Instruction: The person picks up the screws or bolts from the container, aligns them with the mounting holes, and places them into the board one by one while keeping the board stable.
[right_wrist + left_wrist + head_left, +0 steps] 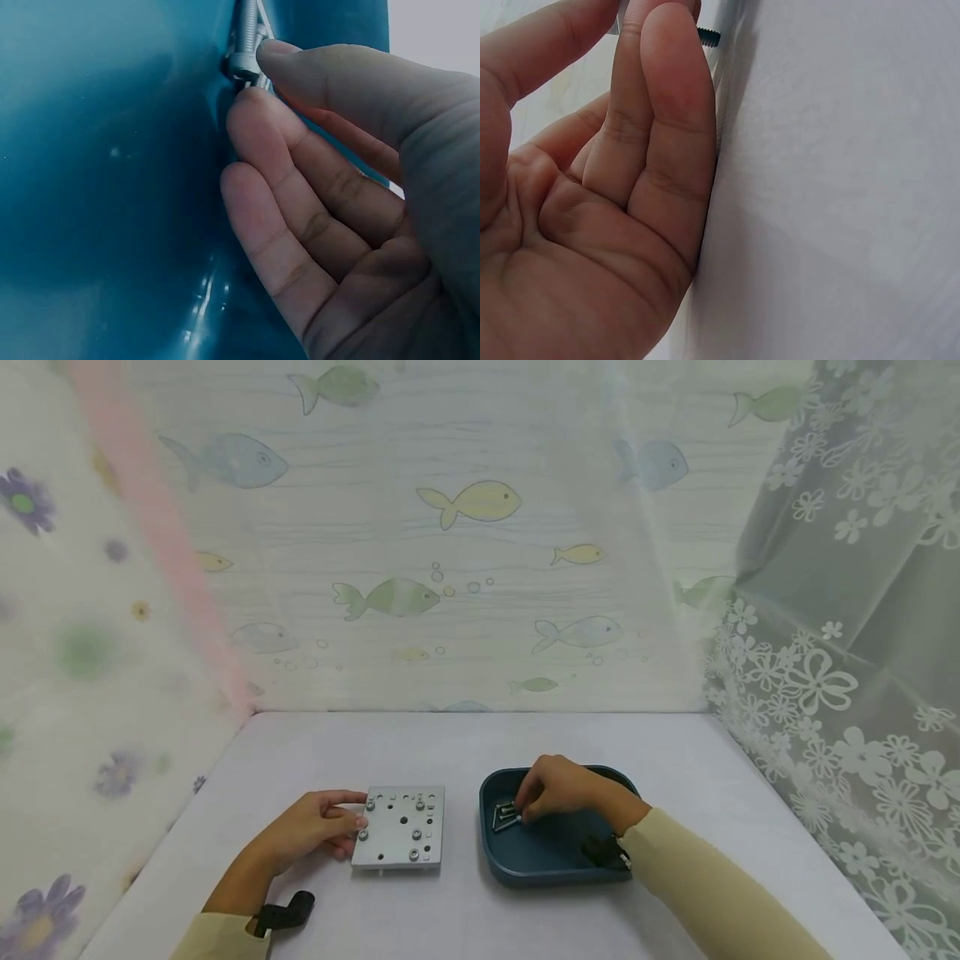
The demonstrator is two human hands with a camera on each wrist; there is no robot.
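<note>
The left hand (318, 820) holds the plate (392, 839) by its left edge, thumb on top, on the left of the table (480, 910). The right hand (561, 789) reaches into the tray (555, 877) on the right, thumb touching the head of a screw (244, 66); whether the fingertips pinch it, I cannot tell. The screws (507, 824) lie close together at the tray's left end, so lifting one could drag or scatter its neighbours. A loose grasp near the head could let it slip. A threaded end (709, 37) juts below the plate, so uneven pressure might rock it.
</note>
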